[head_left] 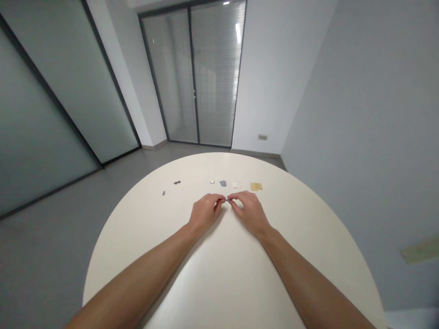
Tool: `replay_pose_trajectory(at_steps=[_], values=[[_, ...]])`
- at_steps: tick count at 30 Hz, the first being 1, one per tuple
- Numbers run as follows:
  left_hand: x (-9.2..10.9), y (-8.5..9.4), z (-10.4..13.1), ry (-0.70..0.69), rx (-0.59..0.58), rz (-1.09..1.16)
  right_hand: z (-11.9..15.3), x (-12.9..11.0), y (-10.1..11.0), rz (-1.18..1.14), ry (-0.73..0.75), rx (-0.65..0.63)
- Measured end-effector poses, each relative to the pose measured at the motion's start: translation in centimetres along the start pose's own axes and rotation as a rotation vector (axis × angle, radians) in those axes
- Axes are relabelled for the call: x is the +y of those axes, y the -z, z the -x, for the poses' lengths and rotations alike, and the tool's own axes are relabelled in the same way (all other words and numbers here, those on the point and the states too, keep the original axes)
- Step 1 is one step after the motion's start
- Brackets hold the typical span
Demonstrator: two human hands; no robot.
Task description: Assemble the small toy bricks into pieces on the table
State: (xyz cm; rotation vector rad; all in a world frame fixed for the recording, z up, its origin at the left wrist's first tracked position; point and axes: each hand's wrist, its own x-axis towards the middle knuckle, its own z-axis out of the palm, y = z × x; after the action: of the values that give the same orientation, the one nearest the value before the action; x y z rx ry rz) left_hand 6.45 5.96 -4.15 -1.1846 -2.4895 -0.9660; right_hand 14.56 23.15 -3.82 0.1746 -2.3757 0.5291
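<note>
Over the middle of the white round table [226, 274], my left hand [207, 210] and my right hand [249, 210] meet at the fingertips. Both are closed in a pinch on one small greyish piece [226, 199], too small to name and mostly covered by the fingers. Just beyond the hands lie a small silvery cluster [212, 182], a group of blue-grey pieces [222, 183], some whitish clear pieces [237, 185] and yellowish-tan packets or slips [256, 186].
Several dark little pieces [177, 182] lie at the table's far left, with a small grey piece [163, 193] nearer. Behind the table stand a glass door with blinds [216, 82] and a white wall [274, 73]. Frosted glass panels [78, 73] are on the left.
</note>
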Motion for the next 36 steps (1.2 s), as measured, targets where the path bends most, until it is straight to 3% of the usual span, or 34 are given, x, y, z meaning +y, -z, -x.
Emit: replay_pose_trajectory(at_steps=[36], values=[[0.23, 0.22, 0.01, 0.017, -0.014, -0.018, 0.0, -0.3, 0.22, -0.017, -0.052, -0.049]])
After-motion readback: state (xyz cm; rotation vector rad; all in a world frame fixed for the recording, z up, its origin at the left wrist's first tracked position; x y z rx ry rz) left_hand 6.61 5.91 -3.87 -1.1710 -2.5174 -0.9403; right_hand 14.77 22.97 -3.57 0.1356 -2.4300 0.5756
